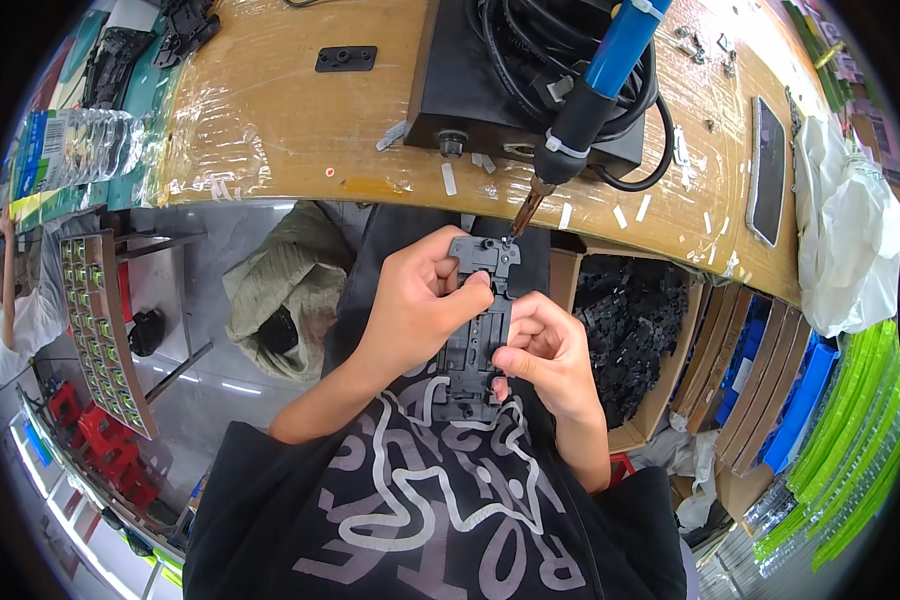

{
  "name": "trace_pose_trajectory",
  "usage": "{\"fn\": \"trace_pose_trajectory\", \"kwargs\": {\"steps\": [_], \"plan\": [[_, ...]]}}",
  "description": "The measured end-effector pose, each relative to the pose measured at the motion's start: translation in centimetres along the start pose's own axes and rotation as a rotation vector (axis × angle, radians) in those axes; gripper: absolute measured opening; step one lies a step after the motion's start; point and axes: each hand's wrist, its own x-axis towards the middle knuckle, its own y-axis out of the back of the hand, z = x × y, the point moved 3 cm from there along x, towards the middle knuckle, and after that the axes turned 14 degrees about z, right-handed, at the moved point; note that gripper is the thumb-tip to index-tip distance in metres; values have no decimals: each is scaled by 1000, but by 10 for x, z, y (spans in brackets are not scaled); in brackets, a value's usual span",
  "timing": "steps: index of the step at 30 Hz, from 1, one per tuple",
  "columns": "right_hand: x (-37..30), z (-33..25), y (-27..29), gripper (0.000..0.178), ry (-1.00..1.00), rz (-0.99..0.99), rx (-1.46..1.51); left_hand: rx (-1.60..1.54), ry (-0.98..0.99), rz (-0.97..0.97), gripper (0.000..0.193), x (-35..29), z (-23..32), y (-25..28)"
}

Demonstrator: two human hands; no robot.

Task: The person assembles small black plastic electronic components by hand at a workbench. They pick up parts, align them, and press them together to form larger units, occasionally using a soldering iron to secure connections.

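Part: long black plastic bracket [478, 325], mid-frame, upper end at the blue-handled soldering iron's [592, 88] tip.
Left hand [415, 305]: closed around its upper half.
Right hand [550, 352]: fingers pinching its lower edge.
Progress: looks mid-step; box of black parts [635, 320] waits right.

— What does the work sit on?

— A curved tabletop [270, 110] of tan board wrapped in clear film, with a green mat [120, 190] at its left end.

— And below it?

— A shiny grey floor [210, 260] catching streaks of light. An olive sack [280, 300] slumps there beside a metal-framed rack [100, 330].

— Anything to the right?

— A cardboard box [660, 400] full of black parts, then flat cartons [750, 380], blue bins [800, 400] and green trays [860, 440] standing on edge. White plastic bags [850, 250] bulge above them.

— Lower left?

— Red stools [100, 440], small and blurred.
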Motion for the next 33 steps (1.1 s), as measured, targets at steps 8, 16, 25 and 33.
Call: {"fn": "trace_pose_trajectory", "kwargs": {"steps": [8, 16, 25, 33], "plan": [[2, 2, 0, 20, -9, -2, 9, 60, -43, 5, 8, 2, 3, 0], [8, 6, 3, 19, -11, 5, 0, 124, -87, -2, 9, 7, -3, 3], [9, 0, 4, 19, 11, 38, -17, 89, -81, 32, 12, 8, 0, -1], [6, -3, 1, 17, 15, 44, -15, 76, -59, 27, 14, 6, 6, -3]]}}
